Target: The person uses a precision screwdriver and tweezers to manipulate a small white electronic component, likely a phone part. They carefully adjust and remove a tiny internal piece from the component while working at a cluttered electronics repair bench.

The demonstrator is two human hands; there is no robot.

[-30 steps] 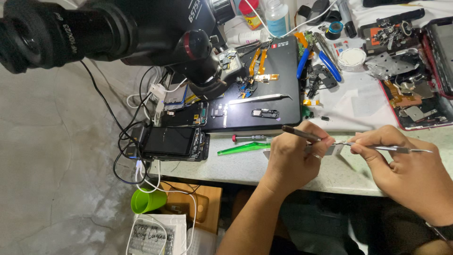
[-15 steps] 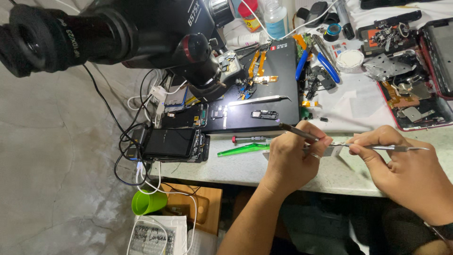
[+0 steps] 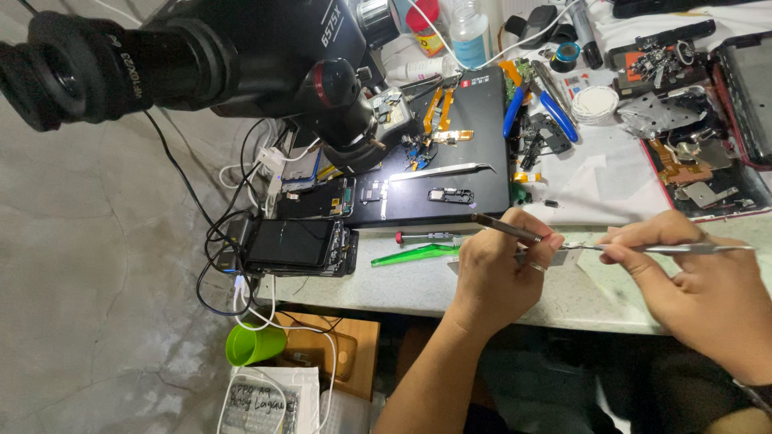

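Note:
My left hand point(image 3: 500, 272) is closed around a thin metal tool point(image 3: 505, 228) and pinches a small pale part point(image 3: 563, 255) at the front edge of the white workbench point(image 3: 418, 283). My right hand point(image 3: 698, 283) grips silver tweezers point(image 3: 675, 249), whose tips reach left to that small part. The two hands are close together, just in front of the black work mat point(image 3: 450, 201).
A black microscope point(image 3: 201, 56) hangs over the bench's left side. A dismantled phone point(image 3: 299, 245) lies by cables at the left edge. Spare tweezers point(image 3: 441, 170), a green pry tool point(image 3: 415, 255), blue-handled pliers point(image 3: 555, 112), bottles and loose phone parts crowd the bench. A green cup point(image 3: 254, 344) sits below.
Both hands have stayed almost still; the view has shifted slightly.

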